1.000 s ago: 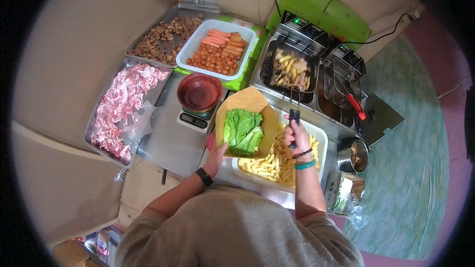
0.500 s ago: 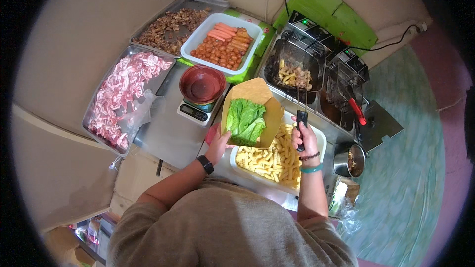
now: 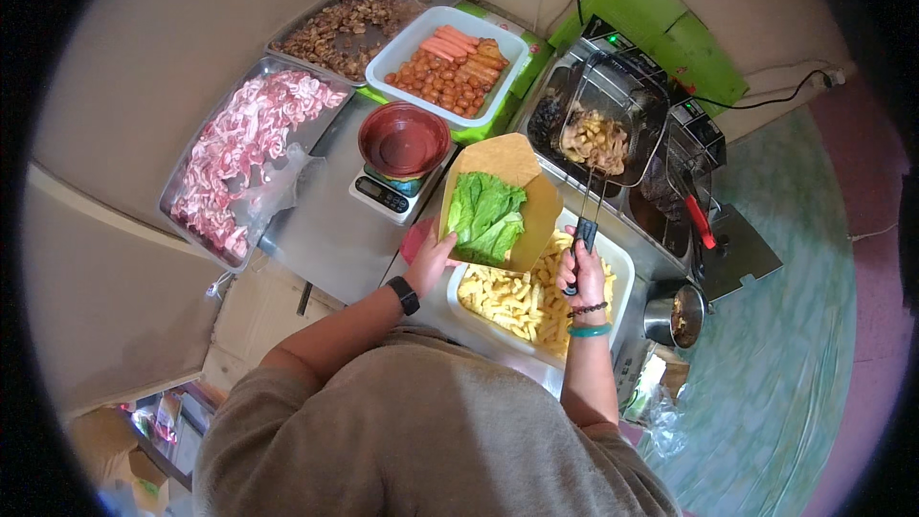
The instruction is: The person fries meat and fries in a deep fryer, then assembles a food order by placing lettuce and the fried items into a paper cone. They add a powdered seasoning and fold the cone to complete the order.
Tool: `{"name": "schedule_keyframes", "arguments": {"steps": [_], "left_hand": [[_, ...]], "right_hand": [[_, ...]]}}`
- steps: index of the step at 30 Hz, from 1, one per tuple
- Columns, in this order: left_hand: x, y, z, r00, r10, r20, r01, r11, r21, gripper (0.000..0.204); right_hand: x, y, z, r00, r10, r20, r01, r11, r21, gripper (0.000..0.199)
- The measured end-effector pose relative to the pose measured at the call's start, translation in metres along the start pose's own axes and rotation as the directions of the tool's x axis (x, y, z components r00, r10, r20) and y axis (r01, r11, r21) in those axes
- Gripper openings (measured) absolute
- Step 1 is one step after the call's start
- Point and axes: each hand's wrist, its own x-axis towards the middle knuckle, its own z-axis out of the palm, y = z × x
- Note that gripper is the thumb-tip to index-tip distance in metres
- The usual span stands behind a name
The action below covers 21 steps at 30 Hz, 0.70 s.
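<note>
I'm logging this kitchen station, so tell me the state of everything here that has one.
Left hand: gripping the box
Right hand: gripping the fryer basket by its black handle
Box: open, lettuce inside
Fryer basket: food inside
Red basket handle: ungripped
Fryer lights: glowing green
Red-brown bowl: upright above the scale
Fries tub: uncovered, holding fries
Sausage tub: uncovered
Pot: uncovered, food inside

- head cam: left fisheye of a pair, upright
- looks down over my torso [image 3: 421, 412]
- mid-range: my left hand [image 3: 431, 266], right hand [image 3: 585, 278], counter [image 3: 321, 235] all fit
</note>
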Motion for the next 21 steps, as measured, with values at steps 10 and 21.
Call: {"name": "schedule_keyframes", "arguments": {"steps": [10,21], "left_hand": [[0.007,-0.009,-0.006,0.999,-0.008,0.043,0.008,1.000,0.009,0.053],[0.010,-0.005,0.002,0.995,0.101,0.005,-0.100,0.976,0.194,0.057]], "right_hand": [[-0.050,0.002,0.020,0.987,-0.159,0.001,0.156,0.970,-0.185,0.033],[-0.069,0.058,-0.002,0.833,-0.553,0.018,0.251,0.348,-0.903,0.023]]}}
